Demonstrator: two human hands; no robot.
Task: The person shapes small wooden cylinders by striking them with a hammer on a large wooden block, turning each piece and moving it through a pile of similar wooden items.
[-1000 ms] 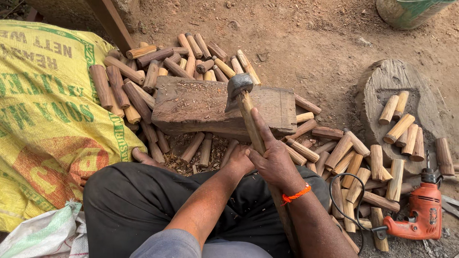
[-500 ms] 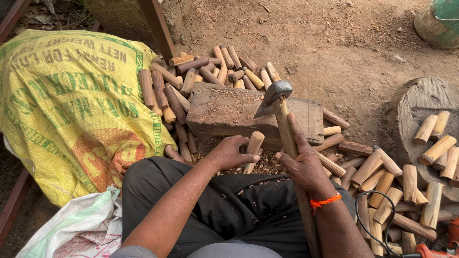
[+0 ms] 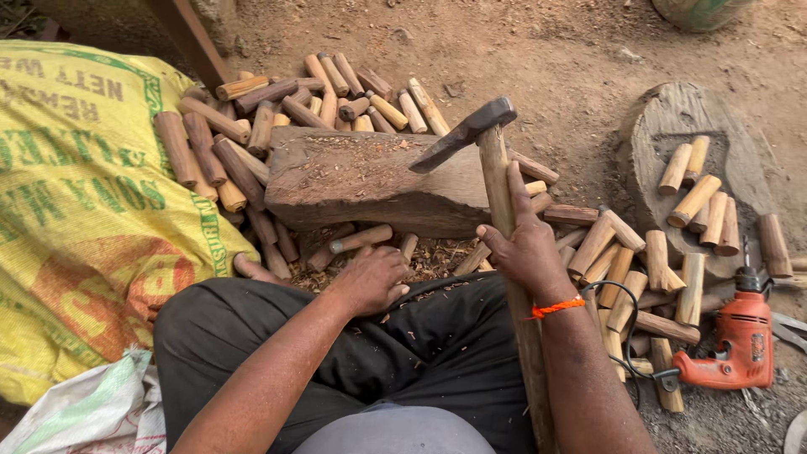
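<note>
My right hand [image 3: 528, 245] grips the long wooden handle of a hammer [image 3: 467, 134], an orange band on its wrist. The iron head hangs over the right end of a thick wooden block [image 3: 361, 176] lying on the dirt. My left hand [image 3: 371, 279] is down among the short wooden sticks in front of the block, fingers curled. One stick [image 3: 361, 240] lies just beyond its knuckles. Whether it grips a stick is hidden. My legs in dark trousers [image 3: 252, 336] are below.
Several cut sticks are piled behind the block [image 3: 319, 92] and to the right [image 3: 622, 261]. A yellow sack [image 3: 76, 210] fills the left. At right, a round wooden slab [image 3: 672, 118] holds more sticks, with an orange electric drill [image 3: 740, 336] below it.
My left hand has dropped from the block's front edge down to the stick pile near my knee. The hammer stays raised over the block's right end.
</note>
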